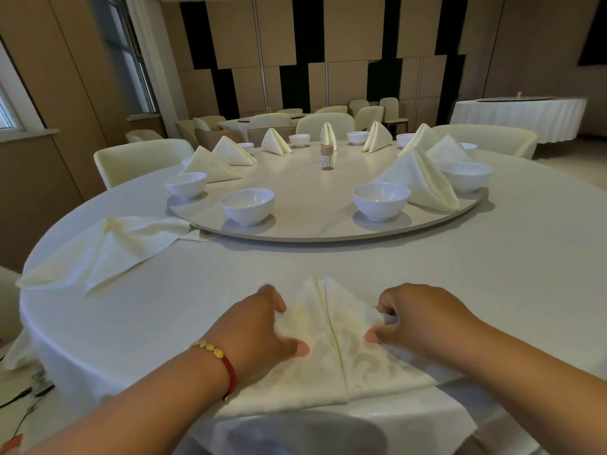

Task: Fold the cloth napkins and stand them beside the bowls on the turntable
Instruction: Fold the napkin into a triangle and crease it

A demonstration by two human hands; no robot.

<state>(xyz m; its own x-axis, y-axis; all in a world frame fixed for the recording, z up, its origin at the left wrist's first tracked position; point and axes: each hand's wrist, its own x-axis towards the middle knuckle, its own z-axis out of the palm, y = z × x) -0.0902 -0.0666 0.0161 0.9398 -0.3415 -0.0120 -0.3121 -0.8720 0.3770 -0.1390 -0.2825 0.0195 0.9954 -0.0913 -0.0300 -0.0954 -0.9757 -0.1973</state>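
1. Napkin (331, 349), cream cloth with a faint woven pattern, lies flat on the tablecloth (492, 274) at the lower centre of the frame; it is folded to a point aimed away from the person, with a centre seam where two flaps meet.
2. Left hand (262, 326) pinches the napkin's left edge, thumb on top and fingers curled under the fold; a red-and-gold bracelet (216, 356) sits on that wrist.
3. Right hand (414, 320) pinches the right edge likewise, fingers curled narrowly round the cloth.
4. Handling, as a judgement: the cloth looks light and soft, yet firm enough to keep a crease; it will likely slump unless taken by its folded edges near the corners, so the present holds suit the next fold.
5. Turntable (328, 236), across the centre of the frame, carries white bowls (381, 200) and several standing napkins (423, 178); the two nearest bowls toward centre left have none beside them, so the task seems partly done.
6. A loosely folded spare napkin (108, 247) lies at centre left, its far corner touching the turntable's rim; a small bottle (326, 157) stands mid-turntable.
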